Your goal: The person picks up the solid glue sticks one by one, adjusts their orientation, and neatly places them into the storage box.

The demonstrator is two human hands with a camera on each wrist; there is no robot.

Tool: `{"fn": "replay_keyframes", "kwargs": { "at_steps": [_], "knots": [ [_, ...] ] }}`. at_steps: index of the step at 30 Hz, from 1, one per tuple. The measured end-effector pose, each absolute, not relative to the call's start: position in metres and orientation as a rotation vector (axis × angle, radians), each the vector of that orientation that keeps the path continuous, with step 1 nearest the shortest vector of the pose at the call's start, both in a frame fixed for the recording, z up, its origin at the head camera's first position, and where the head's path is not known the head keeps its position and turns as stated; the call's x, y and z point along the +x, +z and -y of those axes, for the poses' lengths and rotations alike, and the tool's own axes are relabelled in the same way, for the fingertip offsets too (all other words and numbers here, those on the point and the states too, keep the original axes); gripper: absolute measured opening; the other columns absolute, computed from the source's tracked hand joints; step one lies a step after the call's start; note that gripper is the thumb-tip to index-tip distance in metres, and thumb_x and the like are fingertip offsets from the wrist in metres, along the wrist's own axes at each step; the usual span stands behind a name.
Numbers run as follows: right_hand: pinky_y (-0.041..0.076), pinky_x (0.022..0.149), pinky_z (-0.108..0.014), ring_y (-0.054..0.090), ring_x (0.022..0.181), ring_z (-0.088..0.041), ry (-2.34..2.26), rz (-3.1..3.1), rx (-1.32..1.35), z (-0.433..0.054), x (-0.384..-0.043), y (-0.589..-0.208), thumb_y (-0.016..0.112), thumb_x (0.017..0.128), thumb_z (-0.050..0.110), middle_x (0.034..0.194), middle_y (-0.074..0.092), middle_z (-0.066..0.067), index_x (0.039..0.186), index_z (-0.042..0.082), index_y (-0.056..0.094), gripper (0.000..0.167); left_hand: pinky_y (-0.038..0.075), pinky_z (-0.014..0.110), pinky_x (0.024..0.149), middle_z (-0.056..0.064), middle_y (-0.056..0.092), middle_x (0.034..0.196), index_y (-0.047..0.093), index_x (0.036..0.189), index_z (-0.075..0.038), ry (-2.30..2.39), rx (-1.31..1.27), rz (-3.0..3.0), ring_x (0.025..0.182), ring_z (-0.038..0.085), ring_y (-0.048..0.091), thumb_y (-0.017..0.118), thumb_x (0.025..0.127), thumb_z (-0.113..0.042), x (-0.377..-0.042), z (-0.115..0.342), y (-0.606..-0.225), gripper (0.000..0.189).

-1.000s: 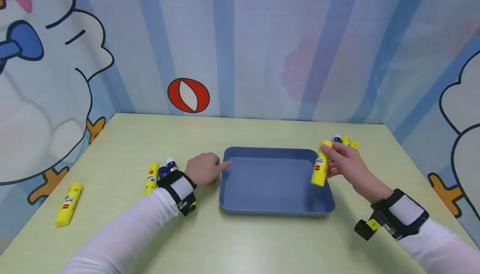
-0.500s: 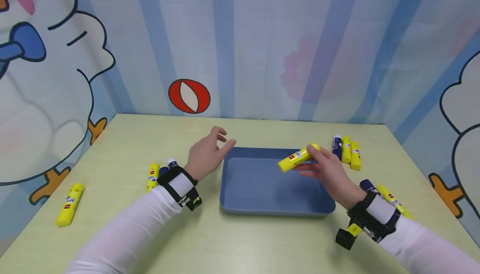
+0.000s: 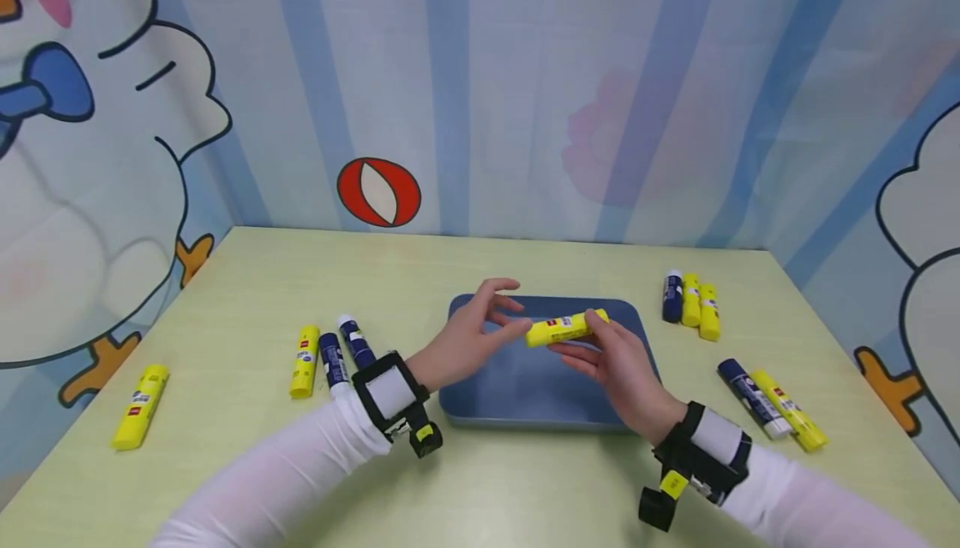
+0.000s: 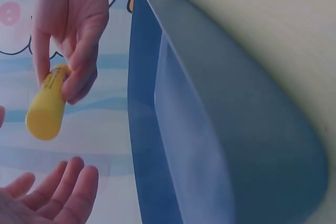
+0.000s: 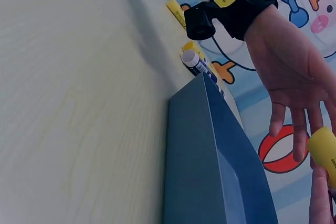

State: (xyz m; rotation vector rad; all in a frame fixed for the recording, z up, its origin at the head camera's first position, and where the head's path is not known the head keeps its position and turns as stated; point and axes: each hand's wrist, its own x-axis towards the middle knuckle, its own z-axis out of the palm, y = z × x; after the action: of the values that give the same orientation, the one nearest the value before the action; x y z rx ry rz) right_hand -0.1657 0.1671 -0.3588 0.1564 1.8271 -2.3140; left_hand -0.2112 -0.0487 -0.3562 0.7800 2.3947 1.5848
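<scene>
My right hand (image 3: 626, 369) pinches one end of a yellow glue stick (image 3: 558, 329), held nearly level above the blue-grey tray (image 3: 540, 424). From the other side my left hand (image 3: 468, 344) reaches over the tray's left part, fingers spread and thumb pointing at the glue stick's free end. In the left wrist view a gap shows between the left fingers (image 4: 73, 198) and the glue stick (image 4: 44, 116). The right wrist view shows the left palm (image 5: 294, 72) facing the glue stick (image 5: 323, 150), with the right hand mostly out of frame.
Left of the tray lie a yellow glue stick (image 3: 303, 362) and two dark blue ones (image 3: 356, 341), with another yellow one (image 3: 140, 406) farther left. On the right lie a group of three (image 3: 691, 301) and a blue-and-yellow pair (image 3: 787, 410). A printed curtain (image 3: 510, 98) stands behind.
My right hand has carried the yellow glue stick leftward over the tray, turning it from upright to nearly level. My left hand has left the tray's left rim and moved right, toward the glue stick.
</scene>
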Motion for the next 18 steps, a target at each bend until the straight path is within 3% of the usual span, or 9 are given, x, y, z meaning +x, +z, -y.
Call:
{"fn": "replay_keyframes", "kwargs": {
  "at_steps": [8, 18],
  "knots": [
    [0.051, 0.086, -0.027, 0.069, 0.096, -0.015, -2.361, -1.81, 0.17, -0.1626, -0.1664, -0.3585, 0.04, 0.105, 0.037, 0.121, 0.057, -0.014, 0.131, -0.001, 0.032, 0.047, 0.053, 0.04, 0.077, 0.013, 0.06, 0.116, 0.042, 0.135, -0.005, 1.713, 0.66, -2.171, 0.106, 0.038, 0.059, 0.059, 0.098, -0.02, -0.2048, 0.0443, -0.3576, 0.043],
    [0.052, 0.084, -0.026, 0.07, 0.092, -0.014, -2.364, -1.83, 0.213, -0.1575, -0.167, -0.3593, 0.04, 0.105, 0.036, 0.12, 0.057, -0.014, 0.132, -0.004, 0.033, 0.049, 0.054, 0.04, 0.074, 0.015, 0.065, 0.101, 0.047, 0.125, -0.001, 1.745, 0.686, -2.17, 0.097, 0.04, 0.061, 0.06, 0.097, -0.013, -0.2038, 0.0411, -0.3616, 0.033]
  ]
}}
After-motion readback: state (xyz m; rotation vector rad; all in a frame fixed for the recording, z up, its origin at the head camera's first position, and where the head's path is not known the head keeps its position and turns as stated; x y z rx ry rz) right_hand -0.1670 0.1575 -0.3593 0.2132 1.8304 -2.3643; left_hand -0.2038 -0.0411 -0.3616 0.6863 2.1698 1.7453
